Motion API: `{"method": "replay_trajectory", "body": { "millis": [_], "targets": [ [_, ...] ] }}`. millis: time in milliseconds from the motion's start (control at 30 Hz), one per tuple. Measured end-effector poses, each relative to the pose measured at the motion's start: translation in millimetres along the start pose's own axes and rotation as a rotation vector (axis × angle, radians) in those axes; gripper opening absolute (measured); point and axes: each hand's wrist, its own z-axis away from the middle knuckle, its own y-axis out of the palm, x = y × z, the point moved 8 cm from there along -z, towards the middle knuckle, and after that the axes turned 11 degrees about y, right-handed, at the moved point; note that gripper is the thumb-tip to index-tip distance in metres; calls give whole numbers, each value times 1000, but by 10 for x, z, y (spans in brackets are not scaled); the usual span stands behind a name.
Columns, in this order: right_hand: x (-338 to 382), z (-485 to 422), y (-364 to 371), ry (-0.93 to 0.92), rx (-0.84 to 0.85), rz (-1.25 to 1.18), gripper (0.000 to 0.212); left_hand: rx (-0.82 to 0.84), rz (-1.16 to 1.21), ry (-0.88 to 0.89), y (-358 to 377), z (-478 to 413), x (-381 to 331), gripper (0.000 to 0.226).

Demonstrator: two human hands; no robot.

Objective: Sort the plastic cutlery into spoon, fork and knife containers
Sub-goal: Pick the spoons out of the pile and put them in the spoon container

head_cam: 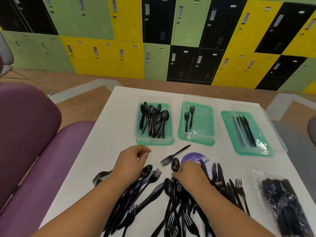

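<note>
Three clear containers with green bases stand in a row at the table's far side. The left container [154, 141] holds several black spoons, the middle container [203, 117] two forks, the right container [229, 124] a few knives. A heap of black cutlery [153, 194] lies in front of me. My left hand [131, 161] hovers over the heap's left part with loosely curled fingers that hold nothing. My right hand [189, 173] grips a black spoon [175, 164] by its handle, with the bowl sticking out to the far side. A single fork [172, 156] lies just beyond it.
A clear bag of black cutlery [283, 202] lies at the table's right edge. A round purple sticker [194, 157] sits behind my right hand. Purple upholstered seats [34, 151] stand to the left of the white table [106, 134]. Coloured lockers line the far wall.
</note>
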Motion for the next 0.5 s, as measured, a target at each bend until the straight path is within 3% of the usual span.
{"method": "replay_trajectory", "body": {
  "millis": [100, 300, 500],
  "targets": [
    [-35, 67, 121, 22, -59, -19, 50, 18, -24, -64, 40, 223, 149, 14],
    [-109, 159, 86, 38, -82, -97, 46, -9, -151, -109, -30, 484, 334, 16],
    [-173, 290, 127, 39, 45, -347, 20, 47, -246, -159, -24, 658, 477, 18]
  ]
}}
